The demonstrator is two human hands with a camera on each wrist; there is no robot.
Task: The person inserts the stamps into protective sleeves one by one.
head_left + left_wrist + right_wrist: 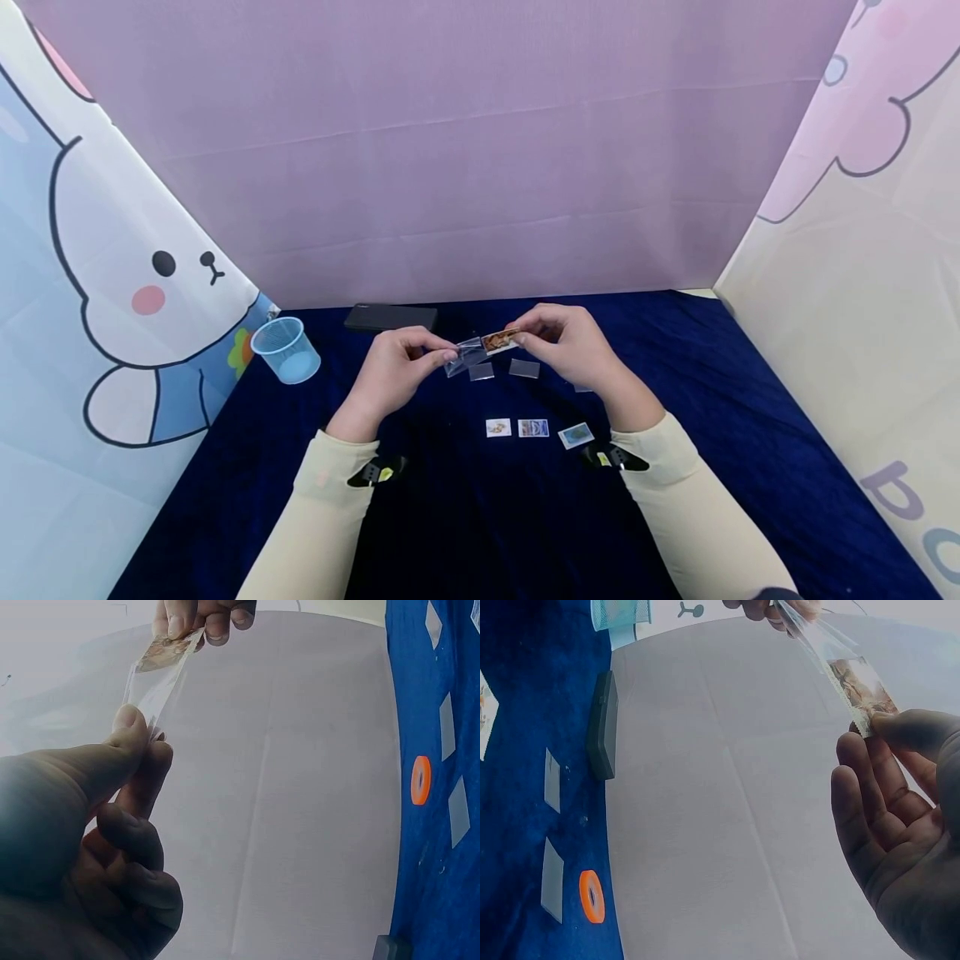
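Above the dark blue cloth, my left hand [392,371] pinches a small clear plastic sleeve [467,357] between thumb and index finger. My right hand [573,343] holds a brown-pictured stamp [861,686] with a perforated edge by its near end, thumb against fingers. The stamp's far end overlaps the mouth of the sleeve, and the two lie in line between the hands. On the cloth below are three more stamps: a pale one [498,427], a blue-and-orange one [533,428] and a tilted bluish-green one [576,436].
Behind those stamps lie flat translucent sleeves, one on the left [482,372] and one beside it [524,368]; another is partly hidden by the right wrist. An orange ring-shaped roll [585,896] lies farther back. A black case [392,317] and a light blue mesh basket [288,354] stand back left.
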